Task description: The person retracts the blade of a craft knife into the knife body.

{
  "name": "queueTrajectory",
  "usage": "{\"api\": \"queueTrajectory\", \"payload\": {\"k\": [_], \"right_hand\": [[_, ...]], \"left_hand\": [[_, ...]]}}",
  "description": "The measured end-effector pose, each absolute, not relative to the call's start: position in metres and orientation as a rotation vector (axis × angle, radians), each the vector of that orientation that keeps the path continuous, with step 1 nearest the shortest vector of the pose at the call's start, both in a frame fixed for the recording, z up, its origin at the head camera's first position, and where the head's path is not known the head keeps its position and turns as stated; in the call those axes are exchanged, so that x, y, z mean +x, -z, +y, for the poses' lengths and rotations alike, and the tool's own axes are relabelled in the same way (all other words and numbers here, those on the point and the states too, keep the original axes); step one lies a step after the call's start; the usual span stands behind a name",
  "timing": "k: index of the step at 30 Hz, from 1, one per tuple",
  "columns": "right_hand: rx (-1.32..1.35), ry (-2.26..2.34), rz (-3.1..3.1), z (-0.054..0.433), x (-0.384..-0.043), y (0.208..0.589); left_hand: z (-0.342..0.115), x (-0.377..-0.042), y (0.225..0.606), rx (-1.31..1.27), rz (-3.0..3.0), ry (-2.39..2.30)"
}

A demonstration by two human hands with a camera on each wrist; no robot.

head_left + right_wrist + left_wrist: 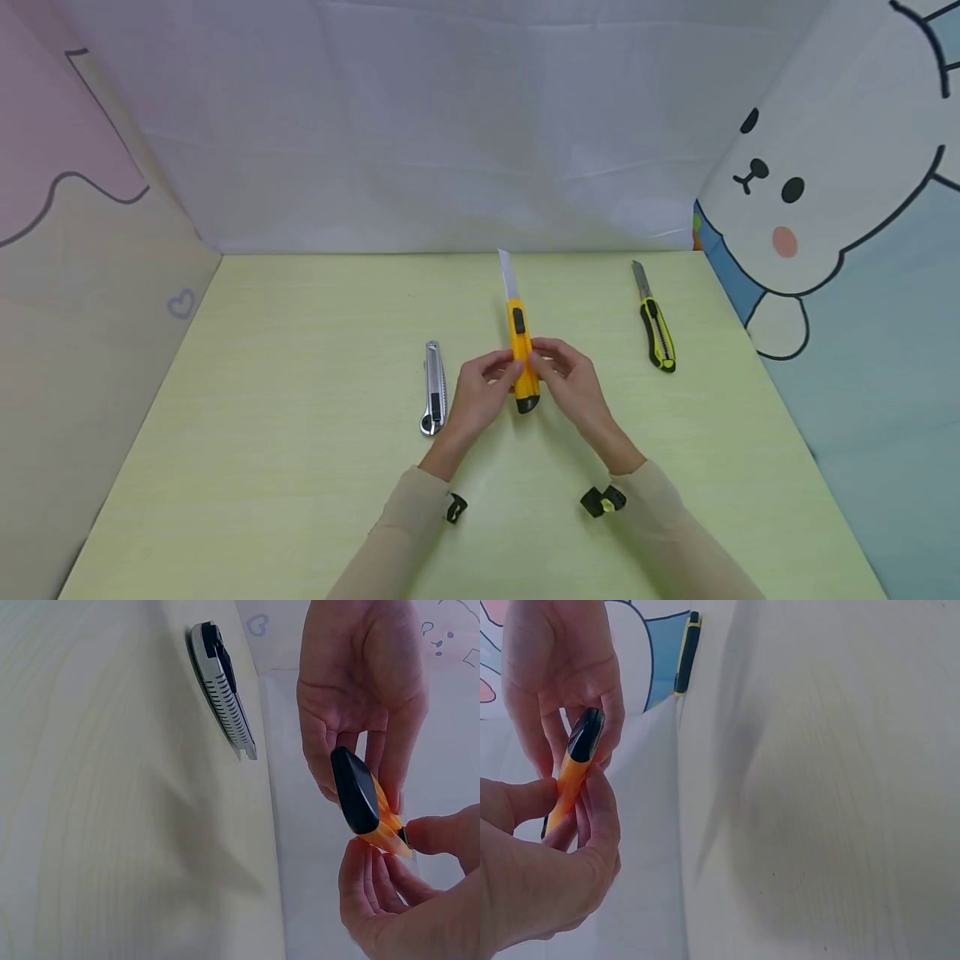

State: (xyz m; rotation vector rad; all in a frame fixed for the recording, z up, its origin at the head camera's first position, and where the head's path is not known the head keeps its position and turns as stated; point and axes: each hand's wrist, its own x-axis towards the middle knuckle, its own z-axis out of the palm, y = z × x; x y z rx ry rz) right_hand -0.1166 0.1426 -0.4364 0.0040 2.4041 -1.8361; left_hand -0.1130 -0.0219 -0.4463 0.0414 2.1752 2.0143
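Observation:
Held up over the table between both hands is an orange-yellow box cutter (519, 333), its blade out and pointing to the far side, its black end cap towards me. My left hand (480, 393) pinches the handle from the left with thumb and fingers. From the right, my right hand (576, 393) pinches the same handle, its thumb near the left one. The right wrist view shows the black end cap (355, 787) close up, with the blade mostly hidden behind the handle. A shadow of hands and cutter falls on the table below.
A silver box cutter (435, 392) lies left of my left hand, blade in. Further right lies a black and yellow-green box cutter (658, 337) with its blade out. The pale wooden table (300, 467) ends at a white cloth (450, 125); a printed cloth (862, 375) hangs at the right.

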Motion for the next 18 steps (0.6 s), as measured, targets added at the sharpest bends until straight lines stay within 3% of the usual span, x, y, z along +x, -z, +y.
{"api": "queueTrajectory", "payload": {"k": [18], "right_hand": [[0.014, 1.916, 2.391, 0.147, -0.129, 0.433]], "left_hand": [[-0.019, -0.11, 0.459, 0.165, 2.204, -1.98]]}}
